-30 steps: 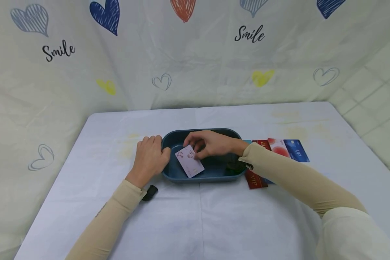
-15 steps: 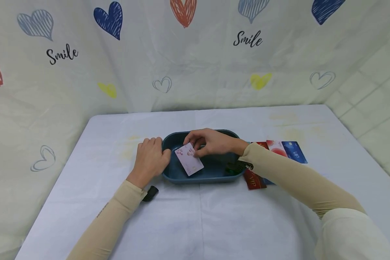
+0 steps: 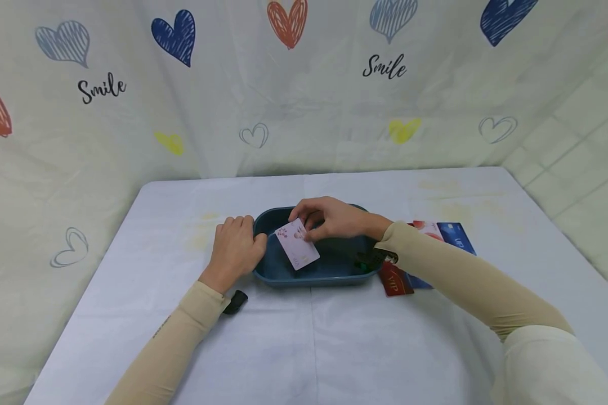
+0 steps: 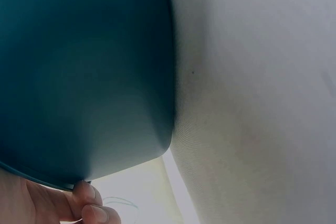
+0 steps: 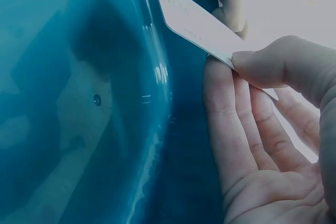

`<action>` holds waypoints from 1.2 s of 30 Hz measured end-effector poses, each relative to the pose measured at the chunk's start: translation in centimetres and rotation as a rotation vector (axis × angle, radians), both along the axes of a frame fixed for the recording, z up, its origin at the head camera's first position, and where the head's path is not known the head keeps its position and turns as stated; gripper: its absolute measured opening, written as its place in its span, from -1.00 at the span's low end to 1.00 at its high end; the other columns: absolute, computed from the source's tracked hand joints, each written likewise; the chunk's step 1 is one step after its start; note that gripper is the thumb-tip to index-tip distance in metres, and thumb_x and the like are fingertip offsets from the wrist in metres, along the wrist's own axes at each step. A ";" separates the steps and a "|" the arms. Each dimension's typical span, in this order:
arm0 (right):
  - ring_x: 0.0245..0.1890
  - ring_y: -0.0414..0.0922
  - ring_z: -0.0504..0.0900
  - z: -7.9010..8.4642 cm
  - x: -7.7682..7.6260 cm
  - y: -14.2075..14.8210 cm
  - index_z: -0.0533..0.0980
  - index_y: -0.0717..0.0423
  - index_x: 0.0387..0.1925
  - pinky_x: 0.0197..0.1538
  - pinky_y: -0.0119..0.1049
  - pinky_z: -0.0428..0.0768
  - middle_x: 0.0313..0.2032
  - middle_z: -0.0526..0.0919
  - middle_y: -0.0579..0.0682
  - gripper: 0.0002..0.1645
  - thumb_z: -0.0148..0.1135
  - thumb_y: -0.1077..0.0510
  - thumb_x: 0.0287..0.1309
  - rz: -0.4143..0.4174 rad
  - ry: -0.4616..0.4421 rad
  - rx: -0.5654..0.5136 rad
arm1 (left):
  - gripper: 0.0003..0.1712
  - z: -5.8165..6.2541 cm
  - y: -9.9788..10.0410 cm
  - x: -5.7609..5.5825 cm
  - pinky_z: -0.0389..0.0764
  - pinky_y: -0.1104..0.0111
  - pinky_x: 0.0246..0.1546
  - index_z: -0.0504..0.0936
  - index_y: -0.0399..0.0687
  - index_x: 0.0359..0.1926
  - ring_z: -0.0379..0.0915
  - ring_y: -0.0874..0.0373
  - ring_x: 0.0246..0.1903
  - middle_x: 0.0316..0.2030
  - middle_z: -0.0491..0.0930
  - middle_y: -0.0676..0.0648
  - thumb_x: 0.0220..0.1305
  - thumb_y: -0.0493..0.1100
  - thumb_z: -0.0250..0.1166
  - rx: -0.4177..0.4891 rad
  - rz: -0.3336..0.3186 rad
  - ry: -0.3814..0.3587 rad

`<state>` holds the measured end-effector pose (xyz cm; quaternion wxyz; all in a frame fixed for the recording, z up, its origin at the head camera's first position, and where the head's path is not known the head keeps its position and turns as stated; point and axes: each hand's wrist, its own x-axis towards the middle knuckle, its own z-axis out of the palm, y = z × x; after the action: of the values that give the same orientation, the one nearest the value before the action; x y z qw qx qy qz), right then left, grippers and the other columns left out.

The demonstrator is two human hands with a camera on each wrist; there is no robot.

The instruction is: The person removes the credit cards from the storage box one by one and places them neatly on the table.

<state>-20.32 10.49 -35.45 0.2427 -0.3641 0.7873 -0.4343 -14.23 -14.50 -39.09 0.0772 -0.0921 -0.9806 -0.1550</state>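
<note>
A dark blue oblong basin (image 3: 311, 280) stands on the table, its glossy inner floor filling much of the right wrist view. My left hand (image 3: 235, 247) grips its left rim; in the left wrist view the fingertips (image 4: 86, 195) curl over the edge, below the basin's outer wall (image 4: 100, 87). Above the inside of the basin, my right hand (image 3: 334, 218) pinches a pale pink card (image 3: 298, 247) with a flower print between thumb and fingers. Tilted, the card (image 5: 194, 22) shows lettering in the right wrist view and is apart from the floor.
Right of the basin lie several cards, partly under my right forearm: a red VIP card (image 3: 396, 281), a blue VIP card (image 3: 456, 236) and a pink-and-white card (image 3: 428, 228). A black wrist device (image 3: 235, 302) sits by my left cuff. Behind the white-covered table (image 3: 284, 349) hangs a heart-printed cloth (image 3: 314, 101).
The head view has tilted slightly upward. My right hand has risen a little with the pink card still pinched. My left hand has kept its grip on the rim.
</note>
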 end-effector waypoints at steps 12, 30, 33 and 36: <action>-0.22 -0.04 0.64 1.3 0.4 0.6 0.49 0.01 0.09 -0.10 -0.26 0.64 -0.04 0.61 0.06 -0.48 0.36 0.29 0.05 -0.022 0.013 -0.034 | -0.66 -0.1 0.0 0.0 0.31 0.13 -0.24 0.47 -0.20 -0.34 0.33 -0.08 -0.34 -0.43 0.48 -0.16 0.25 -0.01 -0.05 0.002 -0.004 0.039; -0.21 -0.01 0.64 2.7 1.3 2.3 0.48 -0.04 0.09 -0.13 -0.22 0.65 -0.04 0.58 0.05 -0.48 0.34 0.29 0.07 -0.067 -0.001 -0.025 | -0.58 0.3 0.3 0.3 0.36 0.06 -0.13 0.51 -0.25 -0.20 0.36 -0.12 -0.25 -0.31 0.55 -0.21 0.27 0.02 -0.07 -0.012 0.005 -0.016; -0.21 0.00 0.63 3.0 1.5 2.6 0.48 -0.04 0.08 -0.13 -0.21 0.64 -0.03 0.58 0.05 -0.49 0.34 0.30 0.07 -0.082 -0.008 -0.026 | -0.60 0.3 0.3 0.4 0.35 0.06 -0.14 0.50 -0.24 -0.23 0.36 -0.11 -0.27 -0.34 0.53 -0.20 0.27 0.01 -0.07 -0.009 0.003 -0.015; -0.21 0.00 0.63 3.2 1.7 3.1 0.48 -0.02 0.08 -0.12 -0.22 0.64 -0.02 0.58 0.06 -0.50 0.33 0.29 0.07 -0.096 -0.012 -0.027 | -0.62 0.4 0.3 0.4 0.34 0.07 -0.17 0.50 -0.23 -0.27 0.35 -0.11 -0.29 -0.37 0.52 -0.19 0.27 0.00 -0.08 -0.007 0.002 -0.015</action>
<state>-18.59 13.55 -32.25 0.2214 -0.3266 0.7966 -0.4580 -13.84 -14.19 -38.74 0.0697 -0.0904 -0.9817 -0.1524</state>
